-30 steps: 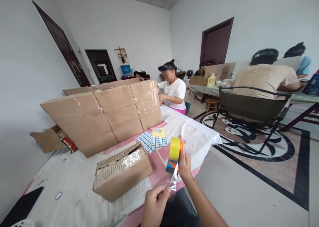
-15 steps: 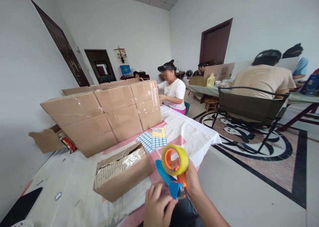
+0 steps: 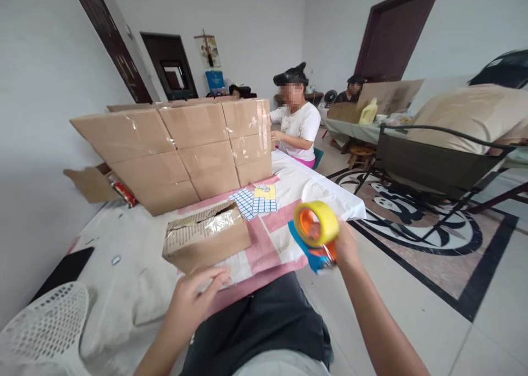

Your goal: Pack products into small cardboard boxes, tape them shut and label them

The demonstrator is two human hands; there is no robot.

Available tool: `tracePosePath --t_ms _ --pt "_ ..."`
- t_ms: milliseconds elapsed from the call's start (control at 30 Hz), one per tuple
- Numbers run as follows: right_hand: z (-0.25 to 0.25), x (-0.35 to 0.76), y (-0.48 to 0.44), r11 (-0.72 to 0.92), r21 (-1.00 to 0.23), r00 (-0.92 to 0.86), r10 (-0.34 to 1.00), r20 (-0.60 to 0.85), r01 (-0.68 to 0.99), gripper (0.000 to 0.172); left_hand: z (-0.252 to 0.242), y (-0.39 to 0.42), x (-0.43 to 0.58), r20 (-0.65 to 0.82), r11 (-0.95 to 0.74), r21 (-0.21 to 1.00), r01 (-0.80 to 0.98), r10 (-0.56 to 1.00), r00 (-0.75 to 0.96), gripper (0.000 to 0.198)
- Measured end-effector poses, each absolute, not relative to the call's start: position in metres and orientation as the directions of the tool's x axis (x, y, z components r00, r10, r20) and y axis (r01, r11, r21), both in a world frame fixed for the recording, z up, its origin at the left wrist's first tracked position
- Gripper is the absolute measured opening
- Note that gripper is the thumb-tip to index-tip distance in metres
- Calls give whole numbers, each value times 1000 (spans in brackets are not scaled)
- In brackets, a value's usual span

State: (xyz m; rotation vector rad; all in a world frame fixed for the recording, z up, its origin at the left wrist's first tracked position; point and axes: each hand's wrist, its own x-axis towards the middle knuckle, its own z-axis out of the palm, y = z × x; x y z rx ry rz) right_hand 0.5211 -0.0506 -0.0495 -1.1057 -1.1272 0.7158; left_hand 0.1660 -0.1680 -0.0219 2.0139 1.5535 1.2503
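Pink-and-white tablecloth (image 3: 334,192); hands (image 3: 196,293) (image 3: 347,243) apart, right holding tape dispenser (image 3: 327,226).

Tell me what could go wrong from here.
The right hand holds the tape out near the edge of the cloth, so a slip could perhaps drop it on the floor. The small box shows a gap along its top, so it may not stay shut. The left hand is close to that box and might nudge it.
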Motion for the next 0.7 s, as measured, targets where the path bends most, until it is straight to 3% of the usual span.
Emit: tracePosePath --t_ms 100,200,367,467,533,600,633,700 --pt "-53 474 16 255 -966 243 940 239 -37 66 -20 -144 187 266 -212 932 295 951 -155 21" --pt "-62 442 65 219 -975 164 964 211 -37 68 -22 -124 188 203 -177 976 127 951 -232 28" --pt "-72 452 83 210 -972 276 933 231 104 56 -21 -118 175 172 -147 983 111 945 -278 37" --pt "-59 456 54 246 -952 370 880 299 184 49 -19 -119 177 189 -133 969 209 942 -277 33" --pt "-40 440 21 365 -906 154 903 400 213 41 -20 -120 183 258 -173 932 318 933 -249 29" --pt "-16 412 -15 571 -799 -328 803 497 187 34 -23 -123 190 329 -221 884 411 921 -211 27" --pt "-4 397 -32 645 -750 -444 721 532 149 32 -25 -126 192 351 -236 866 441 915 -199 27" --pt "16 372 -58 741 -665 -549 595 587 92 11 -29 -136 195 343 -228 867 442 918 -198 25"
